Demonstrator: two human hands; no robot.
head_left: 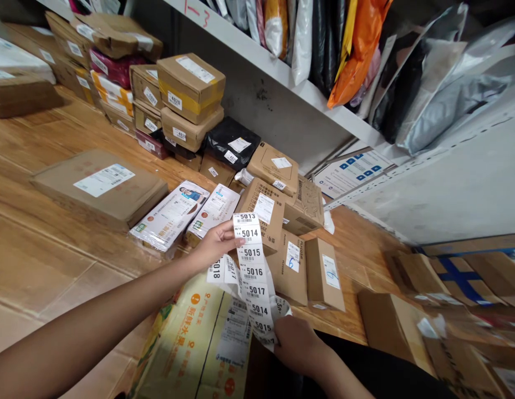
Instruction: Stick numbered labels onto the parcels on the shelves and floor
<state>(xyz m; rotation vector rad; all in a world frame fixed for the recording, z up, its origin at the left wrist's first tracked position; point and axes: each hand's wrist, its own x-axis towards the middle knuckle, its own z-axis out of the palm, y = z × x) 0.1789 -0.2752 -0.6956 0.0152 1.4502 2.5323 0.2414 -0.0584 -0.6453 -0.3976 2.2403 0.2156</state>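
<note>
A long strip of white number labels (254,272) hangs between my two hands, printed 5013 through 5017 with some numbers repeated. My left hand (218,244) pinches it near the upper end, by the 5014 label. Around its lower end my right hand (301,341) is closed, with more of the strip curling beside the fingers. Another loop of labels bends out under my left hand. Directly beneath is a yellow fruit carton (190,338) with orange print and a shipping label. Two white flat parcels (172,216) lie beyond my left hand.
Brown cartons (190,86) with number stickers are stacked along the wall. A large flat box (101,185) lies on the wooden floor at left. Overhead runs a white shelf (240,41) packed with bagged parcels, including an orange bag (359,50). More boxes (392,327) stand at right.
</note>
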